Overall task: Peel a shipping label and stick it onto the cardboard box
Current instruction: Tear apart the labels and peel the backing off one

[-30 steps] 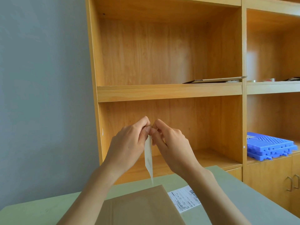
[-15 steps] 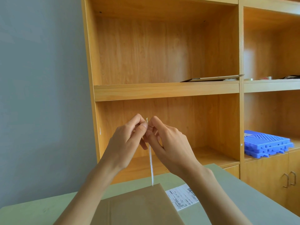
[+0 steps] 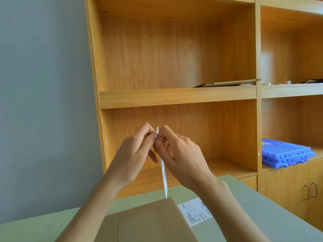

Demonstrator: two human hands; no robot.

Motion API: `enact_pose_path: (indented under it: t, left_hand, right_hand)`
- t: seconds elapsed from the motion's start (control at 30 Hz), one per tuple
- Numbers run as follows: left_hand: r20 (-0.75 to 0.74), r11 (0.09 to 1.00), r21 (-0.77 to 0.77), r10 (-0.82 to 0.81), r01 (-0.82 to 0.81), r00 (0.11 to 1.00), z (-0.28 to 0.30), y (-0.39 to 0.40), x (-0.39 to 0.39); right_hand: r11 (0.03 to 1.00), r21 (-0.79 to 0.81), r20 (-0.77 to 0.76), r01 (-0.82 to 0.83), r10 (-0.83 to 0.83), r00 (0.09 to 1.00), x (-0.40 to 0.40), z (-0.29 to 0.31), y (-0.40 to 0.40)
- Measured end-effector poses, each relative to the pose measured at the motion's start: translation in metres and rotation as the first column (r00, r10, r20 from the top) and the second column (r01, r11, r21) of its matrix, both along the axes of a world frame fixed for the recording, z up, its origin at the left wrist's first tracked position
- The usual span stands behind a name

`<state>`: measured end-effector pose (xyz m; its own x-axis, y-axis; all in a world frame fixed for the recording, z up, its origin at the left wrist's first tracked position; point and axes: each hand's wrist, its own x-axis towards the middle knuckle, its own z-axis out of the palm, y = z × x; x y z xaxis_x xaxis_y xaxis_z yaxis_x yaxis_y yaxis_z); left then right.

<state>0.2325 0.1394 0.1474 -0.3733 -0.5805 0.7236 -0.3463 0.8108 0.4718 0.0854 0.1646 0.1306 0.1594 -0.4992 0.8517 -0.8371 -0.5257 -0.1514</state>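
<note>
A white shipping label (image 3: pixel 164 177) hangs edge-on between my hands, raised above the table. My left hand (image 3: pixel 134 152) pinches its top corner from the left. My right hand (image 3: pixel 181 154) pinches the same corner from the right, fingertips almost touching the left ones. The label's lower tip points down at the far edge of the brown cardboard box (image 3: pixel 146 222), which lies flat on the table below my forearms. Whether the backing has separated from the label I cannot tell.
Another printed label (image 3: pixel 194 211) lies on the green table (image 3: pixel 262 212) right of the box. A wooden shelf unit (image 3: pixel 176 96) stands behind, with flat cardboard (image 3: pixel 227 83) on a shelf and blue plastic trays (image 3: pixel 286 154) at the right. A grey wall is on the left.
The label has turned from a slightly angled face to nearly edge-on. Both hands stayed pinched together at its top corner and shifted slightly upward.
</note>
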Motion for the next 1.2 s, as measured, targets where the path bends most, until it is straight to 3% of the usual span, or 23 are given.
enact_pose_path:
  t: [1.2]
  left_hand:
    - [0.015,1.000,-0.006,-0.005,0.005,1.000,-0.0022,0.0012,0.0024]
  right_hand:
    - [1.000,-0.001,0.003,0.006,-0.006,1.000,-0.0011,-0.0033,0.0016]
